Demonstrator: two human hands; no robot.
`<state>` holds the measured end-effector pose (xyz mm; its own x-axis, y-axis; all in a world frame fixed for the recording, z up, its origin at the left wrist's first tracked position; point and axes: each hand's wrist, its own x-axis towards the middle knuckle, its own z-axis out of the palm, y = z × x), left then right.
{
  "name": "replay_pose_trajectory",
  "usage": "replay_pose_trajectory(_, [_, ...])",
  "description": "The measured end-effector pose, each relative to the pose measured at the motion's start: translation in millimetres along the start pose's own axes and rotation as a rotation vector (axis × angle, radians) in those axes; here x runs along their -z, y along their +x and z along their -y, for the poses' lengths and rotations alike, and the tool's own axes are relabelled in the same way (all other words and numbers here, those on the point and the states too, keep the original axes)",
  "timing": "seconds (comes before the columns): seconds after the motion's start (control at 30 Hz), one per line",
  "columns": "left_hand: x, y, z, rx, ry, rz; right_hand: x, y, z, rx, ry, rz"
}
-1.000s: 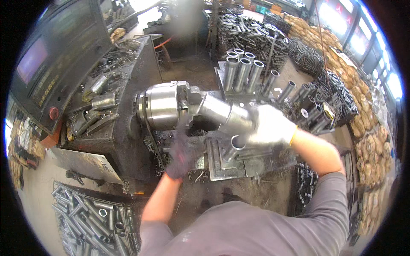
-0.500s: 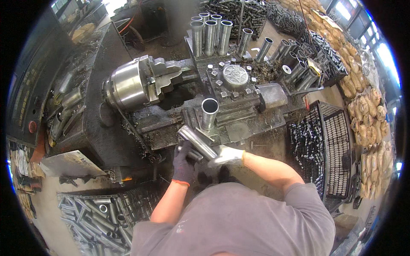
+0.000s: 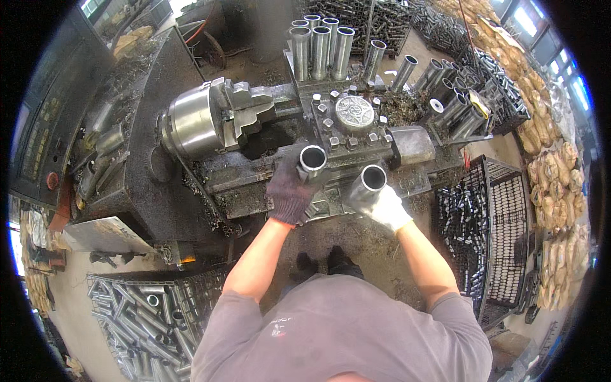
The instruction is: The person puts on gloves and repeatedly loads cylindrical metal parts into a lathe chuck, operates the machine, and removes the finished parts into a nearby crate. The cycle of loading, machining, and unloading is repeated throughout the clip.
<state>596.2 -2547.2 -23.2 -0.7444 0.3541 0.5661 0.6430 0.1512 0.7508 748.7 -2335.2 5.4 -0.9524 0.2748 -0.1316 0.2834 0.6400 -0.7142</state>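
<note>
My left hand [image 3: 291, 188], in a dark knitted glove, is wrapped round a shiny metal tube [image 3: 313, 160] that stands upright on the lathe carriage. The glove hides much of that tube's lower part. To its right, my right hand [image 3: 386, 209] in a white glove grips a second metal tube [image 3: 370, 181]. That tube is nearly upright, its open end tilted up toward me, at the carriage's near edge. Whether its base touches the carriage I cannot tell. Just beyond both tubes sits the square tool post [image 3: 354, 114] with its round embossed cap.
A lathe chuck [image 3: 193, 122] with stepped jaws is at the left. Several tubes [image 3: 321, 53] stand behind the tool post, and more lean at the right [image 3: 453, 107]. A wire crate [image 3: 487, 239] of small parts is at right; a bin of loose tubes [image 3: 143, 321] is lower left.
The tilted tube held between both hands has moved forward and right and is now upright in my right hand. My left hand has left it and reached up to the standing tube.
</note>
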Motion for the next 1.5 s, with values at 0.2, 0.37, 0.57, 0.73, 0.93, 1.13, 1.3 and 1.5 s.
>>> replay_pose_trajectory(0.2, [41.8,1.5,21.0,0.283,-0.405,-0.195,-80.2,-25.9,50.0,0.326,-0.232,0.191])
replay_pose_trajectory(0.37, [128.4,-29.8,12.0,0.746,-0.815,-0.401,-139.6,19.6,76.5,0.237,-0.402,0.031])
replay_pose_trajectory(0.57, [121.6,-61.5,14.2,0.808,-1.296,-0.227,-89.1,46.1,90.5,-0.103,0.587,0.325])
replay_pose_trajectory(0.73, [67.5,-43.3,-22.1,0.742,-0.913,-0.193,-58.8,43.3,147.2,-0.107,0.144,0.538])
replay_pose_trajectory(0.93, [78.0,-6.6,-4.3,0.515,-1.039,-0.169,27.0,48.9,207.4,0.275,0.016,0.330])
replay_pose_trajectory(1.13, [108.4,-49.6,32.1,0.729,-0.606,-0.253,97.3,206.2,212.9,0.740,-0.874,-0.065])
replay_pose_trajectory(1.3, [151.0,-180.5,61.0,0.988,-0.713,-0.669,72.5,317.9,159.9,0.708,-1.049,0.233])
replay_pose_trajectory(1.5, [227.5,-286.8,92.5,0.973,-0.863,-0.921,22.8,357.5,125.8,0.567,-0.722,0.630])
